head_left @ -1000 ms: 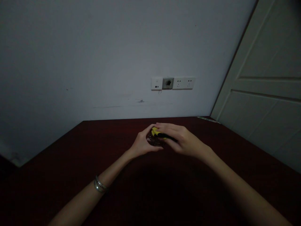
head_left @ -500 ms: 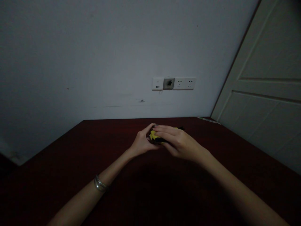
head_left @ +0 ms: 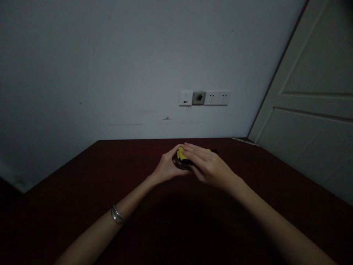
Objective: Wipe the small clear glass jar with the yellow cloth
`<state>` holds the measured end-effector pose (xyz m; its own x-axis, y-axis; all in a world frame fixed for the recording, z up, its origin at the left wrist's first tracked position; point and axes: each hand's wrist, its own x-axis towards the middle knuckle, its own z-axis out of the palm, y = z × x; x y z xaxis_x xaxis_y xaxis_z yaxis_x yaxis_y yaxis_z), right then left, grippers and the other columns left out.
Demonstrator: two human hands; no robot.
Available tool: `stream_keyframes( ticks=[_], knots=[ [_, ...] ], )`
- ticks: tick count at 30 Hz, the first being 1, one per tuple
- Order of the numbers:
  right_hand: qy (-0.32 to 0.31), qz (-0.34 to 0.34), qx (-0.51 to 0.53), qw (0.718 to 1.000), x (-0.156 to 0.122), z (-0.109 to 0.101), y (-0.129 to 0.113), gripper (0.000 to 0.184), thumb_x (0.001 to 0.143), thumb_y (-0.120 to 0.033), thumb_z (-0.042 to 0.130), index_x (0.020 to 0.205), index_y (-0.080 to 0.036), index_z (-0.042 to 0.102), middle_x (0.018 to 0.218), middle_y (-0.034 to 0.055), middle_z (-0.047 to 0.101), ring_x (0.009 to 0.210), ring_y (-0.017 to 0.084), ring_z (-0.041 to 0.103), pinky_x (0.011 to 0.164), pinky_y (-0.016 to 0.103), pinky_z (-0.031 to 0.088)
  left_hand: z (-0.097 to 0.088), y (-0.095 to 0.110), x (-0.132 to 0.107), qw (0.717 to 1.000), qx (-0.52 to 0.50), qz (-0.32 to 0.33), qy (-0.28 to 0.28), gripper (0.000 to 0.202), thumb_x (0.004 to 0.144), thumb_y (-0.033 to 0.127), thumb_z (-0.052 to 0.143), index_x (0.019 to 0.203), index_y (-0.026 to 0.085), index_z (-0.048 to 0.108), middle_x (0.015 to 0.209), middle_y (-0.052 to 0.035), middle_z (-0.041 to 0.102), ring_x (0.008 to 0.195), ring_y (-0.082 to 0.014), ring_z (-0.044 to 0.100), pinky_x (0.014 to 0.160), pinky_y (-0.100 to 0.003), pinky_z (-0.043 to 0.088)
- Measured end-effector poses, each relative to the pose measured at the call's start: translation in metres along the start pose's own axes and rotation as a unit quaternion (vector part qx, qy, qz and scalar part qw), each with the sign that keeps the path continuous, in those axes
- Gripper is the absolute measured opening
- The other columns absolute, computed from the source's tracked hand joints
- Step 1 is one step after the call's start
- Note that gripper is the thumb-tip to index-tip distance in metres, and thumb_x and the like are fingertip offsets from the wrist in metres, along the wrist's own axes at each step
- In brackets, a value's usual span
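Observation:
My left hand (head_left: pixel 168 167) curls around the near side of a small, dark, round object (head_left: pixel 179 163), possibly glass, which sits low over the tabletop. Much of that object is hidden by my fingers. A yellow cloth (head_left: pixel 181 154) lies pressed on its top, under the fingers of my right hand (head_left: pixel 209 167). A black item (head_left: pixel 214 150) shows just beyond my right fingers, and its shape is hidden. Both hands are close together, with their fingertips almost meeting.
A dark red wooden table (head_left: pixel 82 206) spreads around my hands. Behind it stands a white wall with a socket panel (head_left: pixel 204 98). A panelled door (head_left: pixel 306 99) rises at the right. A pale strip (head_left: pixel 245 141) lies in the far right corner. Silver bracelets (head_left: pixel 118 214) circle my left wrist.
The yellow cloth now shows more on top of the round object. My right fingers have shifted slightly over it, and the black part has moved from under them to beyond them.

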<state>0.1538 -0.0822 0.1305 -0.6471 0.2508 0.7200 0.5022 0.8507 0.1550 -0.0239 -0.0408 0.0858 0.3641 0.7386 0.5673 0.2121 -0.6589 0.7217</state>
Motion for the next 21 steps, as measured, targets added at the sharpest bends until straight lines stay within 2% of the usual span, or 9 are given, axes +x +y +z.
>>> stream_keyframes(
  ticks=[4,7,11,15,17,21],
  knots=[
    [-0.013,-0.059,-0.019,0.998,0.001,0.002,-0.006,0.038,0.082,-0.004,0.044,0.118,-0.002,0.055,0.125,0.0228,0.057,0.126,0.029,0.046,0.101,0.046,0.046,-0.004,-0.001,0.004,0.995,-0.079,-0.041,0.038,0.076,0.059,0.024,0.076,0.127,0.011,0.045,0.118,-0.016,0.063,0.101,-0.0275,0.064,0.088,-0.041,0.052],
    [-0.013,-0.071,-0.001,0.997,0.0,0.0,-0.004,0.041,0.083,-0.003,0.043,0.122,-0.004,0.052,0.129,0.021,0.055,0.129,0.026,0.042,0.104,0.046,0.043,-0.006,-0.001,0.005,0.99,-0.122,-0.059,0.05,0.081,0.057,0.023,0.078,0.128,0.009,0.043,0.115,-0.0186,0.064,0.099,-0.0281,0.065,0.085,-0.041,0.054],
    [0.039,-0.008,0.059,0.997,-0.002,-0.005,0.006,0.049,0.084,-0.005,0.046,0.132,-0.014,0.045,0.134,0.0155,0.051,0.128,0.022,0.043,0.104,0.046,0.043,-0.003,0.004,0.001,0.982,-0.164,-0.083,0.037,0.095,0.047,0.021,0.084,0.131,0.011,0.04,0.115,-0.0175,0.063,0.099,-0.0294,0.064,0.085,-0.045,0.054],
    [0.091,0.046,0.092,0.99,-0.004,-0.006,0.01,0.051,0.084,-0.005,0.047,0.133,-0.02,0.044,0.132,0.0105,0.054,0.123,0.021,0.05,0.102,0.044,0.046,0.0,0.01,0.0,0.975,-0.199,-0.091,0.026,0.097,0.045,0.02,0.085,0.131,0.012,0.041,0.12,-0.0183,0.061,0.099,-0.0292,0.064,0.085,-0.045,0.054],
    [0.092,0.029,0.093,0.991,-0.003,-0.007,0.008,0.052,0.084,-0.005,0.047,0.133,-0.019,0.044,0.134,0.0116,0.052,0.125,0.022,0.048,0.103,0.045,0.045,0.0,0.01,0.001,0.972,-0.213,-0.09,0.028,0.093,0.046,0.021,0.085,0.129,0.012,0.043,0.118,-0.0173,0.062,0.097,-0.0283,0.065,0.081,-0.042,0.056],
    [0.044,-0.069,0.071,0.994,-0.001,-0.008,0.005,0.055,0.083,-0.005,0.048,0.137,-0.012,0.038,0.138,0.0168,0.047,0.132,0.025,0.038,0.105,0.05,0.04,-0.004,0.004,0.005,0.971,-0.229,-0.055,0.046,0.083,0.046,0.022,0.084,0.121,0.01,0.052,0.116,-0.0163,0.064,0.097,-0.0291,0.065,0.079,-0.037,0.056]
  ],
)
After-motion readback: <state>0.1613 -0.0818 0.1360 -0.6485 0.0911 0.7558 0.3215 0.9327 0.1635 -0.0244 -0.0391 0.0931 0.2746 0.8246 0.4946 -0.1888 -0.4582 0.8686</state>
